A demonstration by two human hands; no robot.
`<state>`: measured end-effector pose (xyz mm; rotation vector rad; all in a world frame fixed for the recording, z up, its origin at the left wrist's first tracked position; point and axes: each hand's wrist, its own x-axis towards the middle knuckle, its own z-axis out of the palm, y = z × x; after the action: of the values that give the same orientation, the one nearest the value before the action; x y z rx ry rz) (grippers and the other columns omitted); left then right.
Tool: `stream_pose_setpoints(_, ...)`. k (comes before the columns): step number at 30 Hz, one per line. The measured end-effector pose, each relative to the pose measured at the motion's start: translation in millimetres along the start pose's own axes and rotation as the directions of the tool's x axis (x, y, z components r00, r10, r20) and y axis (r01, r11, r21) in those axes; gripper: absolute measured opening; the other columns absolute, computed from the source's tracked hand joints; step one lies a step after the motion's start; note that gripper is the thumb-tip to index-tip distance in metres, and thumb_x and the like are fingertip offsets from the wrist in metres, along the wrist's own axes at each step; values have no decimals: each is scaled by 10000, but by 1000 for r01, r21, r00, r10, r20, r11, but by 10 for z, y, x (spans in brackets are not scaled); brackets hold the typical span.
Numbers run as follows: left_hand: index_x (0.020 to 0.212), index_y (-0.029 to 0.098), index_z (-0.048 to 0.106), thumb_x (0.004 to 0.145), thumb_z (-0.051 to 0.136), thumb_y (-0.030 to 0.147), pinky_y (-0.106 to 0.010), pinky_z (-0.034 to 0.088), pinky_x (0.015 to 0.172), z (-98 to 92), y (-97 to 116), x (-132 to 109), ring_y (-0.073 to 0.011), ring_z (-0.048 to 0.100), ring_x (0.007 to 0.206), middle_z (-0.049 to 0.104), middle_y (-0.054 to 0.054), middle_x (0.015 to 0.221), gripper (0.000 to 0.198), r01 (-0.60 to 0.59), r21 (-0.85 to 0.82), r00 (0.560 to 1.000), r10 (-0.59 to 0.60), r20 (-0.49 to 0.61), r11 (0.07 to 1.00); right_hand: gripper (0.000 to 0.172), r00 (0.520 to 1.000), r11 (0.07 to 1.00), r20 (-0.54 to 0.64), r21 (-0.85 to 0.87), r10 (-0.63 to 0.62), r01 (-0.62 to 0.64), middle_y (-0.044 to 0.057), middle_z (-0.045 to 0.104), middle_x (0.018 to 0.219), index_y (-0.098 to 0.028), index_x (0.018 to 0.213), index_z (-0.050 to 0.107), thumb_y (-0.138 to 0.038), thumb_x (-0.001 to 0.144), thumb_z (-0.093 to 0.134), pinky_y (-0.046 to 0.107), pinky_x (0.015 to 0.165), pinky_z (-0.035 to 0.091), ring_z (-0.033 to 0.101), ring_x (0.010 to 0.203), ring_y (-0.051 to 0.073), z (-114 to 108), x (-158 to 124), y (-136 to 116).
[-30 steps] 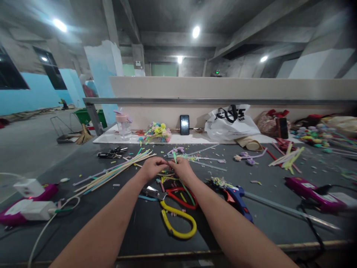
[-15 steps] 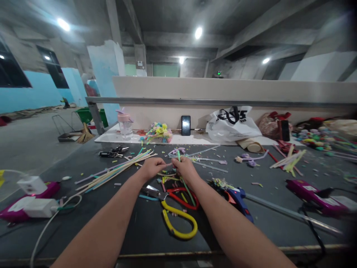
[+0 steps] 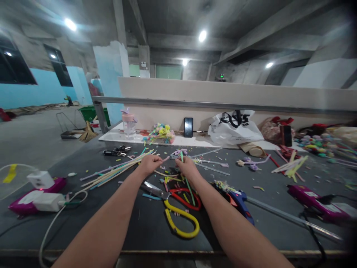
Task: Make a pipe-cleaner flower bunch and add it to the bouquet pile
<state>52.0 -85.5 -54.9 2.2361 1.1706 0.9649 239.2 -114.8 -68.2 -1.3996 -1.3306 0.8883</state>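
Observation:
My left hand (image 3: pixel 150 164) pinches a short pink piece of pipe cleaner (image 3: pixel 166 158), whose free end points toward my other hand. A small gap parts the two hands. Closed around a green pipe cleaner (image 3: pixel 190 191), my right hand (image 3: pixel 188 167) has the stem's tip sticking up above the fingers and its tail hanging below. Scissors (image 3: pixel 182 214) with one red and one yellow handle lie spread apart beneath my hands. To the left of my left hand rests a bundle of pale pipe cleaners (image 3: pixel 117 173).
A blue glue gun (image 3: pixel 242 206) with a long clear glue stick (image 3: pixel 290 216) lies right of my right forearm. Purple power strips (image 3: pixel 23 206) sit at both sides. Along the back stand a bottle (image 3: pixel 128 126), a phone (image 3: pixel 188 127) and a white bag (image 3: pixel 232 128). Keys (image 3: pixel 118 150) lie at left.
My hands have drawn slightly apart. The pink piece, which reached between both hands, is now only in my left hand. The whole view has shifted a little.

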Motion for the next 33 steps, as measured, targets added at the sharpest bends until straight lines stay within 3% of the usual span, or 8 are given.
stream_pose_setpoints(3, 664, 163, 690, 702, 494, 309, -221, 312, 512, -170, -72, 3, -150, 520, 557, 608, 0, 541, 247, 70, 33, 994, -67, -85, 997, 416, 996, 952, -66, -302, -63, 40, 57, 608, 819, -163, 1034, 509, -236, 637, 609, 305, 700, 399, 560, 807, 210, -18, -3, -123)
stream_pose_setpoints(8, 702, 175, 701, 733, 449, 299, -232, 319, 531, -270, -89, 5, -166, 545, 579, 652, -23, 595, 283, 132, 57, 981, -122, -153, 990, 525, 983, 784, 82, -594, -161, 178, 163, 476, 1198, -125, 1137, 479, -153, 626, 597, 388, 939, 262, 381, 1137, 288, 38, -302, -341)
stream_pose_setpoints(13, 744, 177, 714, 735, 454, 317, -223, 363, 572, -296, -83, 4, -174, 589, 675, 703, -35, 750, 295, 136, 28, 980, -131, -149, 990, 389, 924, 645, 356, -675, -141, 358, 126, 570, 1047, -141, 1026, 570, -186, 640, 569, 346, 891, 335, 475, 1022, 261, 5, -1013, -538)
stream_pose_setpoints(16, 820, 178, 712, 721, 482, 309, -214, 380, 593, -310, -86, -9, -175, 599, 740, 706, -35, 860, 282, 139, 2, 977, -137, -166, 990, 444, 881, 452, 473, -786, 1, 421, 150, 537, 1096, -122, 1112, 510, -229, 681, 529, 358, 854, 364, 474, 1019, 273, -25, -1323, -657)
stream_pose_setpoints(20, 875, 168, 705, 712, 504, 307, -226, 383, 596, -294, -104, -19, -184, 600, 713, 709, -50, 842, 294, 163, -5, 963, -160, -217, 987, 588, 849, 384, 519, -807, 99, 449, 148, 514, 1126, -147, 1204, 427, -129, 624, 522, 312, 798, 389, 507, 993, 247, 4, -1395, -740)
stream_pose_setpoints(25, 809, 163, 720, 680, 548, 296, -236, 371, 581, -283, -139, -9, -196, 596, 683, 711, -55, 745, 253, 181, -20, 949, -180, -260, 983, 798, 810, 294, 574, -800, 121, 523, 149, 578, 996, -162, 1293, 313, -134, 538, 572, 292, 619, 416, 575, 841, 268, 65, -1226, -746)
stream_pose_setpoints(28, 787, 167, 721, 671, 563, 311, -234, 361, 579, -323, -165, -2, -196, 593, 691, 707, -44, 710, 243, 193, -58, 931, -202, -305, 979, 775, 785, 376, 575, -797, 231, 473, 94, 622, 875, -214, 1256, 360, -183, 522, 608, 258, 502, 385, 591, 713, 243, 27, -1047, -797)
stream_pose_setpoints(33, 769, 171, 715, 649, 575, 305, -225, 358, 588, -400, -265, 17, -179, 576, 680, 691, -9, 660, 228, 204, -189, 884, -263, -387, 961, 672, 748, 687, 606, -666, 269, 292, 49, 606, 874, -206, 1203, 430, -255, 566, 638, 244, 566, 399, 551, 694, 167, -172, -716, -896)
